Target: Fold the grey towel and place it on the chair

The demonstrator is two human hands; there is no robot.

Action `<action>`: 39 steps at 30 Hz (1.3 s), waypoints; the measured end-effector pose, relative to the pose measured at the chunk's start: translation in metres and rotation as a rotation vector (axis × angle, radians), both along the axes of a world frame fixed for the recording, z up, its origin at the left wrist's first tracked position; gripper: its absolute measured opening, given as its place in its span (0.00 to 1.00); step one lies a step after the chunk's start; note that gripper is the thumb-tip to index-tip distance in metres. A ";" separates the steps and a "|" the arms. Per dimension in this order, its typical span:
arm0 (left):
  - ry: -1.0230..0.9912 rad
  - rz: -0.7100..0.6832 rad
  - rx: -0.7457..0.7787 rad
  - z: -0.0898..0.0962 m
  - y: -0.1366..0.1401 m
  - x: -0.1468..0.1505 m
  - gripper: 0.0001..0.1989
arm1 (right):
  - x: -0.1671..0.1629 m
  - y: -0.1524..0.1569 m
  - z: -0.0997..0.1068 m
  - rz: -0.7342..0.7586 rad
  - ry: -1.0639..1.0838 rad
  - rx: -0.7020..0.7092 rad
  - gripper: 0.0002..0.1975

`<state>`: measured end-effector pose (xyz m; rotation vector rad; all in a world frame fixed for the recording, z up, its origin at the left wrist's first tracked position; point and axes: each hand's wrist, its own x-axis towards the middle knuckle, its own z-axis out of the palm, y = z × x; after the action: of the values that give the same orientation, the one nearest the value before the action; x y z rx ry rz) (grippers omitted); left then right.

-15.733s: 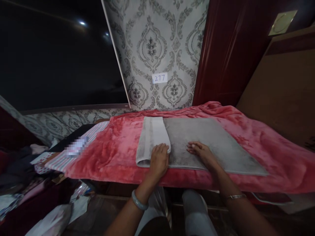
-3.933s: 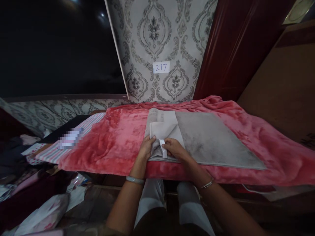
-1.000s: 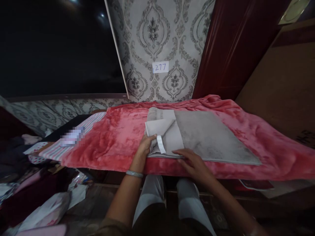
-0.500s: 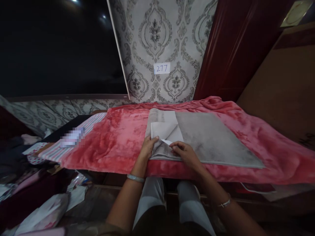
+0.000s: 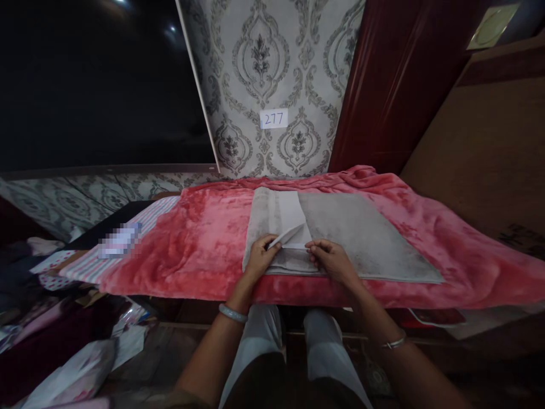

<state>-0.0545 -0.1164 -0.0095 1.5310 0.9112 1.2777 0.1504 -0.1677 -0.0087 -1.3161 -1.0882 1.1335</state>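
Observation:
A grey plush cloth lies flat, its left part folded over. Along that fold runs a smooth white strip; whether it is the cloth's underside or a separate sheet I cannot tell. My left hand is closed on a raised white flap at the strip's near end, thumb on top. To its right, my right hand pinches the end of a narrow white edge that stretches between both hands. The fingers hide part of the fold.
A red plush blanket lies under the cloth. Striped fabric and a blurred-out item are at left. Behind stand a dark screen and a wall with a card reading 277. A large brown panel rises at right.
The white flap, earlier folded open and lying broad, is now raised and narrower. My left hand has moved up onto it. A straight white edge now spans between my hands.

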 end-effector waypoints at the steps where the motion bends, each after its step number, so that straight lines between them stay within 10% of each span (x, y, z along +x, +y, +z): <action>1: -0.035 0.012 -0.023 -0.001 0.000 -0.001 0.10 | 0.002 0.001 0.000 -0.018 -0.058 0.015 0.18; 9: -0.379 0.068 -0.206 -0.014 0.008 0.000 0.18 | 0.015 -0.003 -0.007 -0.126 -0.439 0.252 0.14; 15: -0.607 0.053 -0.311 -0.013 0.014 0.001 0.23 | -0.024 0.006 0.002 0.043 -0.210 0.327 0.18; 27: -0.645 0.159 -0.360 0.023 0.032 -0.014 0.16 | -0.095 0.046 0.010 0.339 -0.496 0.392 0.16; 33: -0.257 0.120 -0.042 0.041 0.021 -0.007 0.14 | -0.067 0.048 0.008 0.356 -0.456 0.371 0.13; 39: 0.611 -0.188 0.348 0.008 -0.012 0.007 0.13 | 0.014 0.031 -0.010 -0.117 0.088 -0.041 0.14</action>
<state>-0.0478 -0.1289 -0.0017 2.2958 0.9130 0.8674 0.1639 -0.1368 -0.0192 -1.3314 -0.9162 1.1208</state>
